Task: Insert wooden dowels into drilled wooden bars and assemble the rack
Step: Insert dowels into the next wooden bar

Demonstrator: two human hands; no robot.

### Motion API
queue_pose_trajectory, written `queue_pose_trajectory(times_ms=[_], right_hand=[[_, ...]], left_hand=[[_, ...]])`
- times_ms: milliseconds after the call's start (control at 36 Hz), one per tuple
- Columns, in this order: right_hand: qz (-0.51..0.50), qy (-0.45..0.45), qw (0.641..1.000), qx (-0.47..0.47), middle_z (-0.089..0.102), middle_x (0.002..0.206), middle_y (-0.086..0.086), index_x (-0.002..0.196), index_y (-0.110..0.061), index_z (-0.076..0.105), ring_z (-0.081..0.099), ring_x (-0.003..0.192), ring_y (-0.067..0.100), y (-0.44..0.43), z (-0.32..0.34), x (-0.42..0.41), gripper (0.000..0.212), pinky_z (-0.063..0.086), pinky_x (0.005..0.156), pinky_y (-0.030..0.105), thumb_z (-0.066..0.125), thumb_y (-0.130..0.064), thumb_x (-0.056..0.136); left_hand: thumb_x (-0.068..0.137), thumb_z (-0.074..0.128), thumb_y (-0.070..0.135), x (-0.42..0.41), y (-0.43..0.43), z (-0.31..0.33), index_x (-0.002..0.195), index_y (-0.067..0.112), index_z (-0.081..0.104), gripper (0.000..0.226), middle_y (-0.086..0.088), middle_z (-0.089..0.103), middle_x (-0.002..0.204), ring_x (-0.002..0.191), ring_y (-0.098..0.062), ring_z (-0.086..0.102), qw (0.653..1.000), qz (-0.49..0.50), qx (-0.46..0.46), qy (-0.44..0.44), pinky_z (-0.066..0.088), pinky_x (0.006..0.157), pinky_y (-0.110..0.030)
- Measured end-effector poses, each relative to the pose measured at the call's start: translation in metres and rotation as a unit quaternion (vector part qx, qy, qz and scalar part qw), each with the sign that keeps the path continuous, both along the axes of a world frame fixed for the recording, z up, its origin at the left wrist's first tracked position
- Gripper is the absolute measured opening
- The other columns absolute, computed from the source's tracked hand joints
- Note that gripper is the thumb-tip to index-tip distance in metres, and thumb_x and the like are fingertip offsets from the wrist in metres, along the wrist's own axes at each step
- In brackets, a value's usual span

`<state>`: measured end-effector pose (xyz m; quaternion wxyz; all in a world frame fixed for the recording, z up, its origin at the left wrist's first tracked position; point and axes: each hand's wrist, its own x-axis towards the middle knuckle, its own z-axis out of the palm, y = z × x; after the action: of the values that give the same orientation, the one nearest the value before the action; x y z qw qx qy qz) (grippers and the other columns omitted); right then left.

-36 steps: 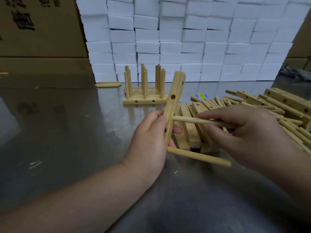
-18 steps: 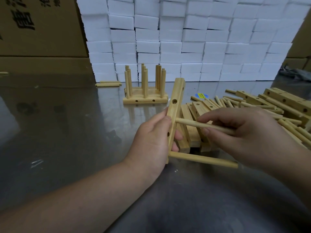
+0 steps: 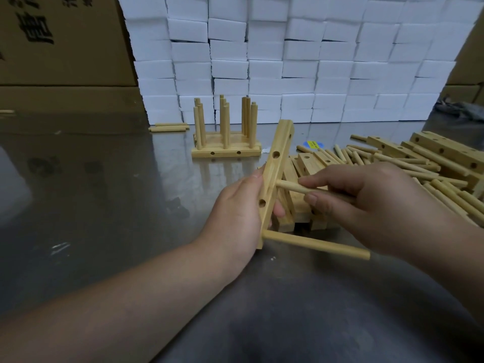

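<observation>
we've got the tilted bar (image 3: 275, 174) gripped in our left hand (image 3: 235, 213); right hand (image 3: 379, 205) pinches the dowel (image 3: 290, 186) crosswise, tip at its side

Large black Chinese characters are printed on the cardboard box (image 3: 65, 48) at ten o'clock (cropped by the frame edge, so not legible). A yellow-and-blue sticker (image 3: 314, 144) at two o'clock bears print too small to read.
</observation>
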<state>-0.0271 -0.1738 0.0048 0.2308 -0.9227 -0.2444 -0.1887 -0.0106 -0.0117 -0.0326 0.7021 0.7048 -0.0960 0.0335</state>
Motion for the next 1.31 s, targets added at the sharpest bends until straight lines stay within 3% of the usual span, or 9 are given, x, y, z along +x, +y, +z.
queue_pose_trajectory(times_ms=[83,222,472,806,917,1000,1056,1139,1306], right_hand=[[0.0,0.009,1.0,0.004,0.055,0.068,-0.032,0.093,-0.041,0.063,0.051,0.065,-0.008,0.0,0.0,0.0,0.029,0.037,0.058,0.007,0.045,-0.049,0.072],[0.001,0.037,0.999,0.019,0.053,0.061,-0.034,0.082,-0.048,0.058,0.051,0.062,-0.01,0.002,0.001,-0.002,0.018,0.036,0.057,0.005,0.043,-0.049,0.072],[0.004,0.101,0.986,0.129,0.061,0.066,-0.008,0.07,-0.04,0.062,0.052,0.056,0.008,0.006,0.004,-0.006,0.015,0.041,0.05,0.023,0.049,-0.046,0.071],[-0.002,0.151,0.964,0.219,0.042,0.039,-0.009,0.069,-0.024,0.071,0.034,0.035,0.002,0.005,0.009,-0.006,0.019,0.027,0.034,0.012,0.058,-0.034,0.08],[-0.013,0.142,0.967,0.212,0.046,0.044,-0.009,0.074,-0.033,0.072,0.038,0.04,0.001,0.006,0.011,-0.007,0.021,0.032,0.039,0.009,0.057,-0.049,0.074],[-0.057,0.123,0.953,0.271,0.058,0.051,-0.006,0.082,-0.032,0.071,0.048,0.044,0.001,-0.005,0.016,-0.003,0.052,0.044,0.053,0.022,0.045,-0.075,0.07],[-0.125,0.055,0.945,0.298,0.064,0.058,-0.002,0.084,-0.026,0.07,0.052,0.046,0.002,-0.018,0.018,0.004,0.049,0.038,0.052,0.029,0.04,-0.065,0.083],[-0.281,-0.008,0.937,0.208,0.062,0.065,0.004,0.093,-0.017,0.066,0.056,0.051,0.017,-0.04,0.015,0.02,0.035,0.043,0.048,0.029,0.04,-0.042,0.093],[-0.413,0.154,0.89,-0.112,0.06,0.1,0.007,0.119,-0.028,0.058,0.056,0.077,0.025,-0.06,-0.008,0.052,0.035,0.052,0.066,0.036,0.042,-0.014,0.091]], left_hand=[[0.099,0.023,0.037,-0.001,-0.001,-0.001,0.051,0.026,0.064,0.064,0.004,0.06,0.055,0.056,-0.007,0.051,1.0,0.02,0.008,-0.009,0.043,0.063,-0.024],[0.099,0.024,0.033,-0.003,-0.001,0.0,0.047,0.02,0.057,0.063,0.005,0.055,0.049,0.046,-0.001,0.047,0.999,0.043,0.019,-0.027,0.04,0.046,-0.009],[0.099,0.026,0.025,-0.007,0.0,0.002,0.074,0.009,0.061,0.045,0.004,0.053,0.054,0.053,-0.001,0.047,0.993,0.041,0.065,-0.084,0.038,0.052,-0.009],[0.099,0.029,0.015,-0.007,0.0,0.003,0.107,0.034,0.059,0.036,0.004,0.051,0.061,0.06,-0.003,0.048,0.987,0.018,0.078,-0.141,0.039,0.057,-0.006],[0.099,0.031,0.016,-0.006,-0.001,0.001,0.083,0.029,0.059,0.035,0.008,0.05,0.058,0.059,-0.002,0.047,0.989,0.014,0.067,-0.132,0.039,0.055,-0.006],[0.098,0.033,0.016,-0.002,0.001,0.0,0.072,0.013,0.057,0.036,0.008,0.053,0.056,0.056,-0.001,0.049,0.994,0.044,0.031,-0.098,0.04,0.054,-0.01],[0.098,0.033,0.018,0.004,0.003,-0.001,0.069,0.013,0.057,0.038,0.009,0.056,0.054,0.058,-0.003,0.051,0.995,0.083,-0.002,-0.055,0.042,0.061,-0.016],[0.097,0.035,0.021,0.011,0.004,0.0,0.07,0.019,0.058,0.035,0.009,0.057,0.051,0.067,-0.013,0.052,0.99,0.125,-0.061,0.004,0.041,0.069,-0.03],[0.096,0.039,0.025,0.011,0.005,0.0,0.073,0.025,0.061,0.032,0.008,0.06,0.051,0.072,-0.016,0.052,0.99,0.121,-0.069,0.034,0.038,0.068,-0.033]])
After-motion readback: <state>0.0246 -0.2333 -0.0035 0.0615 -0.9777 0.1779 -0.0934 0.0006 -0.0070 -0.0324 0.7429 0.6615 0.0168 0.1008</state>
